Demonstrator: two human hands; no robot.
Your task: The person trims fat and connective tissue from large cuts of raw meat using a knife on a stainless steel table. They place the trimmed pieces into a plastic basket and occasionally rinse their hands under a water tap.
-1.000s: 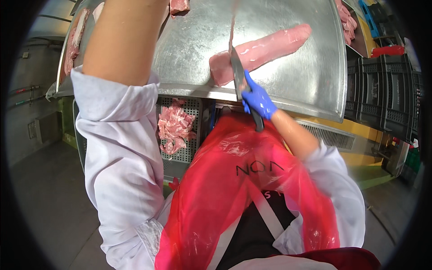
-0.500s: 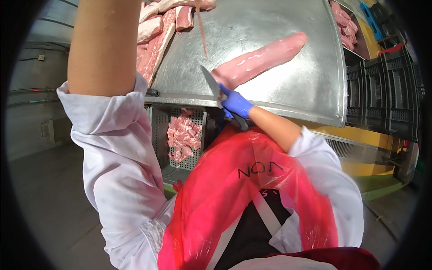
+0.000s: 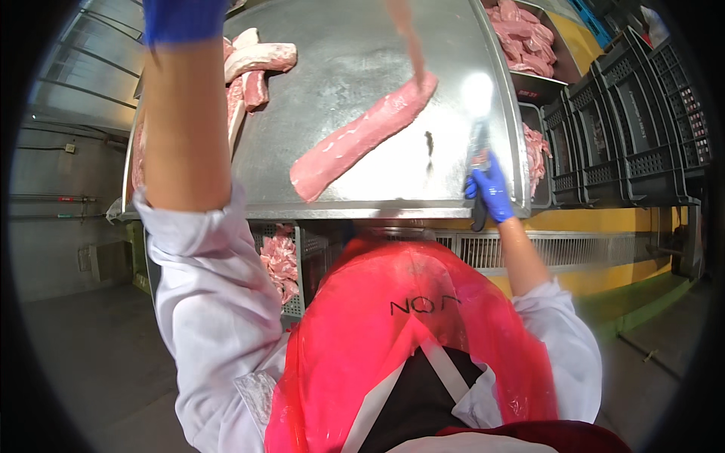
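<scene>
The right hand point(image 3: 491, 192), in a blue glove, is over the near right part of the metal table point(image 3: 340, 79). Its fingers are wrapped round the handle of a knife point(image 3: 480, 143), whose blade points away from the wearer, partly lost in glare. The long piece of pink meat point(image 3: 362, 140) lies slantwise on the table, near end to the left, well apart from the knife. A thin strip of meat point(image 3: 408, 38) hangs over its far end; blur prevents a firm finding on whether the two touch. The left hand point(image 3: 185, 19), also gloved in blue, is cut off by the upper edge; its fingers are out of view, so its grip cannot be told. Nearest below it are stacked meat cuts point(image 3: 260, 59) at the table's left. Beyond the right edge stands a bin point(image 3: 563, 57) of meat; below the near edge, a perforated crate point(image 3: 300, 249) contains trimmings point(image 3: 279, 264).
</scene>
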